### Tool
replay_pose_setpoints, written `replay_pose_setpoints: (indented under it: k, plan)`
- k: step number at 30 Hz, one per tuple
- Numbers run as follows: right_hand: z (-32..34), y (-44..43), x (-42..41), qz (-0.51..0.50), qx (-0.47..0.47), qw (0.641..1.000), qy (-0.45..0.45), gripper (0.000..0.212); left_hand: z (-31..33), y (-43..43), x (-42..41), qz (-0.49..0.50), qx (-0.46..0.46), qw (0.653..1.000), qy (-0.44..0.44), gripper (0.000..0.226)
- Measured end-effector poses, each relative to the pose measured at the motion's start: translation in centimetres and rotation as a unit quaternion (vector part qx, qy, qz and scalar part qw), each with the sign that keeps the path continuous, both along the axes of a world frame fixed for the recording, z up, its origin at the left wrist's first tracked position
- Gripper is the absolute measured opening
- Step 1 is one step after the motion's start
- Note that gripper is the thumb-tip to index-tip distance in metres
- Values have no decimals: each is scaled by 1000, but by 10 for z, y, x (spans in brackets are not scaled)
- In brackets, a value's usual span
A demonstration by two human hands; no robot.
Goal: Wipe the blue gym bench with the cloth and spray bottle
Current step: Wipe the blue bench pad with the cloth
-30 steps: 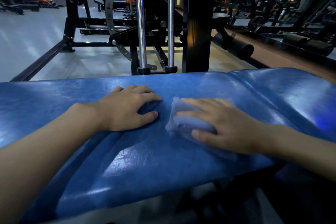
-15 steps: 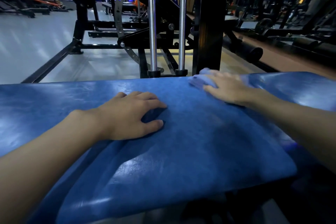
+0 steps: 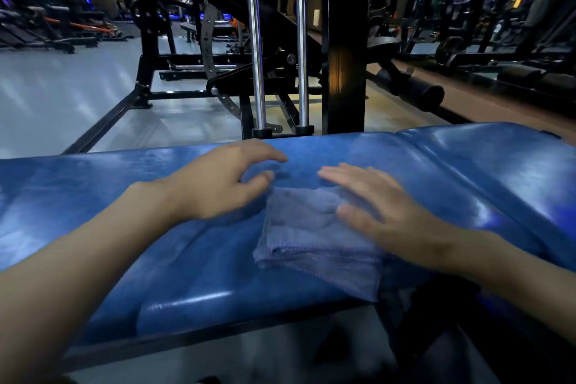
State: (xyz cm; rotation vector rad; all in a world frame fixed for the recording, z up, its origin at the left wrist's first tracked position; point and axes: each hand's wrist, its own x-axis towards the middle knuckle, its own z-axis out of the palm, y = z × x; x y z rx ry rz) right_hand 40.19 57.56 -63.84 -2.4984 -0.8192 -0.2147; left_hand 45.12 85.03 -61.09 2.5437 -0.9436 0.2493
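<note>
The blue padded gym bench (image 3: 156, 259) runs across the whole lower view. A folded grey-blue cloth (image 3: 305, 240) lies flat on its near half, one corner hanging over the front edge. My right hand (image 3: 383, 212) rests flat on the cloth's right side with fingers stretched out, pressing it onto the pad. My left hand (image 3: 224, 181) hovers just left of the cloth, fingers curled and apart, holding nothing. No spray bottle is in view.
Right behind the bench stand a black upright post (image 3: 344, 40) and two chrome guide rods (image 3: 255, 40). A black machine frame (image 3: 149, 72) sits on the grey floor beyond. More gym machines fill the dark right side.
My right hand has dragged the cloth back from the bench's far edge to the near middle. My left hand has lifted off the pad and spread its fingers.
</note>
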Motion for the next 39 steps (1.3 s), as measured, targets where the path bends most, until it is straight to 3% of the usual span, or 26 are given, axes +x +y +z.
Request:
replay_pose_setpoints:
  k: [1, 4, 8, 17, 25, 28, 33, 36, 39]
  plan:
    - [-5, -16, 4, -49, 26, 998, -29, 51, 5, -10, -9, -36, 7, 999, -17, 47]
    - [-21, -57, 13, -160, -33, 985, -48, 72, 3, -50, -36, -114, 115, 986, -49, 56]
    - [-23, -58, 14, -171, -66, 982, -42, 71, -20, -84, -47, -92, 266, 957, -65, 72]
    - [-29, -56, 19, -161, -96, 979, -81, 57, -31, -83, -6, -29, 259, 963, -67, 67]
    - [-31, -54, 20, -173, -116, 975, -80, 62, -27, -37, 111, 210, 221, 951, 44, 58]
    - [-32, -51, 20, -176, -127, 973, -73, 61, -29, -36, 124, 251, 207, 944, 56, 51]
    - [-31, -51, 20, -177, -124, 974, -70, 62, -31, -51, 84, 202, 220, 954, 27, 48]
    - [-33, -52, 21, -187, -103, 974, -76, 63, -30, -68, 29, 119, 229, 966, 2, 58]
    - [-25, -52, 27, -221, -31, 974, -27, 71, -32, -80, -32, 8, 236, 970, -52, 65]
